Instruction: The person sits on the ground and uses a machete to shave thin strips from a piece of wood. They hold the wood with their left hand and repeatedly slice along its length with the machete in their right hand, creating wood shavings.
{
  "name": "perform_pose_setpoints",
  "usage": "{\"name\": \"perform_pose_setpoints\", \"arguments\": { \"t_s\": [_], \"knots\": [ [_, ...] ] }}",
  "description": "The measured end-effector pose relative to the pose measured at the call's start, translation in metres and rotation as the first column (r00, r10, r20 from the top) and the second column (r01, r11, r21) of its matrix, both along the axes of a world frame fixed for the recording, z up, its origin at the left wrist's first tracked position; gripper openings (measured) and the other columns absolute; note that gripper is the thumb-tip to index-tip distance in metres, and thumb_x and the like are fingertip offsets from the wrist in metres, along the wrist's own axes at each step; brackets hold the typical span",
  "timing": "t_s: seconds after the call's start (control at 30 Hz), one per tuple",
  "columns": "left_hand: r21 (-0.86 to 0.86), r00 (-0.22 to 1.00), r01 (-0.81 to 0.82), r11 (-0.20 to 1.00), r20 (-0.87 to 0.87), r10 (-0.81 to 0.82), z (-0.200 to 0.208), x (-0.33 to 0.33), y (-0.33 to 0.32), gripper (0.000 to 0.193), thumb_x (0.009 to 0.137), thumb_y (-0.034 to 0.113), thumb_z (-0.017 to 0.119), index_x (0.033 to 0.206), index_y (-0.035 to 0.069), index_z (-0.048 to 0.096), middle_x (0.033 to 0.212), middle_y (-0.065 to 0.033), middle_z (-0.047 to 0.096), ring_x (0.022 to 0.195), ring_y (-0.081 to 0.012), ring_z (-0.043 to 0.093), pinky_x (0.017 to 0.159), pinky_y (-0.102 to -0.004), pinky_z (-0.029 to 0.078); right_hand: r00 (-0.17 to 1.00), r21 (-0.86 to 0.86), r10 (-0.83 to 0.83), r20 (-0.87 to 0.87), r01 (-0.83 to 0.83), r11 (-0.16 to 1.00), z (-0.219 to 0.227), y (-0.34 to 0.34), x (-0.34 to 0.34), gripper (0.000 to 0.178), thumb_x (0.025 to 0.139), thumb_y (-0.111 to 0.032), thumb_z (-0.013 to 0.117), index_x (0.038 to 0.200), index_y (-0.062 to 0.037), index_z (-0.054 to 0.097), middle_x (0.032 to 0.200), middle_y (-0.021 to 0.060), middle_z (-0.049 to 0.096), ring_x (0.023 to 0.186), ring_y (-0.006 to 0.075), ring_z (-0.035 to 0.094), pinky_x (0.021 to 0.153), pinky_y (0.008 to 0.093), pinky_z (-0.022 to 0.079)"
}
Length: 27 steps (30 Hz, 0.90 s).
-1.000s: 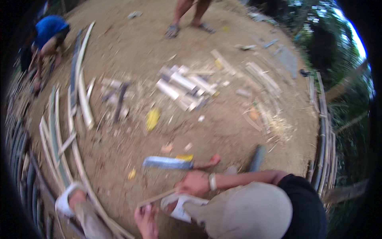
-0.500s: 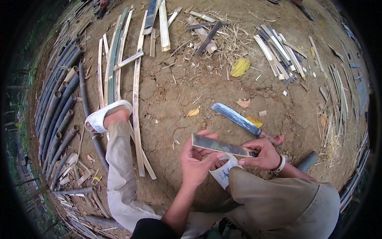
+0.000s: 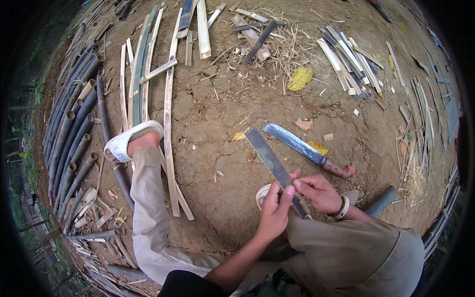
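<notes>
My left hand [image 3: 275, 208] is closed round the lower half of a flat, dark-skinned bamboo strip [image 3: 268, 157]. The strip slants, its far end up and to the left, its near end close to my right knee. My right hand [image 3: 319, 192], wearing a pale bracelet, meets the strip's right edge with thumb and fingers pinched beside my left fingertips; exactly what lies in the pinch is partly hidden. On the ground just beyond, a machete [image 3: 295, 144] with a broad grey blade and a curved wooden handle lies loose, touched by neither hand.
Dark bamboo poles [image 3: 74, 128] are stacked at the left. Long split bamboo lengths [image 3: 169, 119] lie beyond my left foot. A bundle of short strips [image 3: 349, 62] rests at the far right, near a heap of shavings [image 3: 284, 47]. A dark bamboo piece [image 3: 380, 202] lies beside my right wrist.
The bamboo strip has swung from nearly level to a steep slant, its far end rising. My right hand has shifted from its right end to its edge, beside my left fingers.
</notes>
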State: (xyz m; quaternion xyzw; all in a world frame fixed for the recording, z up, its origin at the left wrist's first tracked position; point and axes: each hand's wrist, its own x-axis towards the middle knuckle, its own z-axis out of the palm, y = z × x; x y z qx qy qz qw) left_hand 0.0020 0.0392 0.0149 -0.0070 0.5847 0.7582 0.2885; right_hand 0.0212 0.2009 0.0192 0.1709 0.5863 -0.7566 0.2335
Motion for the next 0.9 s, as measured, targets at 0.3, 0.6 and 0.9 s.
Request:
{"name": "perform_pose_setpoints", "arguments": {
  "t_s": [0.3,0.6,0.9],
  "knots": [
    [-0.454,0.99,0.076,0.888,0.141,-0.012,-0.005,-0.014,-0.016,0.034,0.105,0.027,0.046,0.125,0.001,0.054,0.086,-0.0106,0.066,0.07,-0.0155,0.063,0.064,-0.0323,0.05,0.945,0.989,0.322,0.054,-0.096,0.116,-0.057,0.083,0.018,0.051,0.078,-0.034,0.078,0.117,-0.0067,0.062,0.108,0.0157,0.063,0.093,0.0354,0.064,0.082,0.0446,0.051],
    [-0.236,0.746,0.079,0.969,0.659,0.1,-0.041,0.008,-0.03,0.033,0.105,0.029,0.044,0.126,0.004,0.051,0.091,-0.0097,0.063,0.057,-0.0161,0.06,0.049,-0.0294,0.052,0.953,0.968,0.25,0.174,-0.212,0.133,-0.064,0.083,0.032,0.044,0.081,-0.038,0.071,0.108,-0.0048,0.061,0.095,0.019,0.063,0.086,0.0388,0.065,0.073,0.0495,0.051],
    [-0.086,0.763,0.019,0.996,0.645,0.041,-0.025,0.017,-0.028,0.036,0.106,0.036,0.042,0.116,0.004,0.056,0.064,-0.0017,0.053,0.042,-0.0083,0.04,0.038,-0.0228,0.028,0.978,0.867,0.177,0.11,-0.182,0.463,-0.035,0.061,0.034,0.048,0.095,-0.048,0.055,0.083,-0.0017,0.059,0.06,0.0184,0.06,0.061,0.0401,0.063,0.057,0.0477,0.048]
  ]
}}
